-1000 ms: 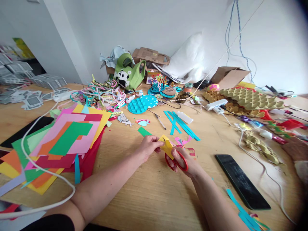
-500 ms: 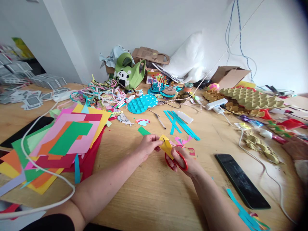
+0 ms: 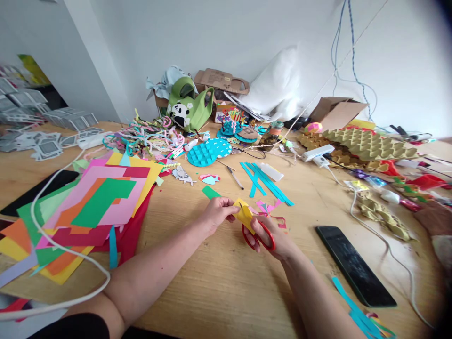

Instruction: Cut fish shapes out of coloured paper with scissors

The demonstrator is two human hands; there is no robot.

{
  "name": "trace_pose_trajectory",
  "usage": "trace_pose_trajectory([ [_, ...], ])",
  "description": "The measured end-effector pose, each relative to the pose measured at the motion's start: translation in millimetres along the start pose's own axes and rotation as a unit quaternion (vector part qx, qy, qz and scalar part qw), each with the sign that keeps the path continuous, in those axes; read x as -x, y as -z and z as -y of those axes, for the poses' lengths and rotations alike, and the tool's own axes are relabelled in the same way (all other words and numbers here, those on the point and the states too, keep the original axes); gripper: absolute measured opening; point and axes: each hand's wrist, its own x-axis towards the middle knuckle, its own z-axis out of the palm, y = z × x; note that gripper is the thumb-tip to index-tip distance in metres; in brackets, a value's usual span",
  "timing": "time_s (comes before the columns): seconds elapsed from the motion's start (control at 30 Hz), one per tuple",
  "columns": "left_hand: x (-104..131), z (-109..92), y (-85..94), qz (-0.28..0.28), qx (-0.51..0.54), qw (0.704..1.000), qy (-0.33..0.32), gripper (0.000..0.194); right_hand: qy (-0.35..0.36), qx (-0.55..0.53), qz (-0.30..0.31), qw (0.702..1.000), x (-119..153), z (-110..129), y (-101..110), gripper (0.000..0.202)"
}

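Observation:
My left hand pinches the left edge of a small piece of yellow paper above the table. Red-handled scissors are gripped in my right hand, their blades at the paper and mostly hidden by it. Just beyond my hands lie pink paper scraps and a green paper piece. Blue paper strips lie farther back beside a white bottle. A pen rests to their left.
Stacked coloured paper covers the left side, crossed by a white cable. A phone lies at right. Egg trays stand behind it. Another person's hand is at the right edge. A green panda bag sits at the back.

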Motion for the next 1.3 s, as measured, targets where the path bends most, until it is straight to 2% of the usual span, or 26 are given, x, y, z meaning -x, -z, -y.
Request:
trace_pose_trajectory([
  [0.67,-1.0,1.9,0.5,0.007,0.034,0.999,0.014,0.032,-0.027,-0.016,-0.029,0.999,2.0,2.3,-5.1,0.064],
  [1.3,-2.0,4.3,2.3,0.04,0.038,0.998,0.007,0.045,-0.004,-0.013,0.007,1.0,3.1,6.0,-2.4,0.065],
])
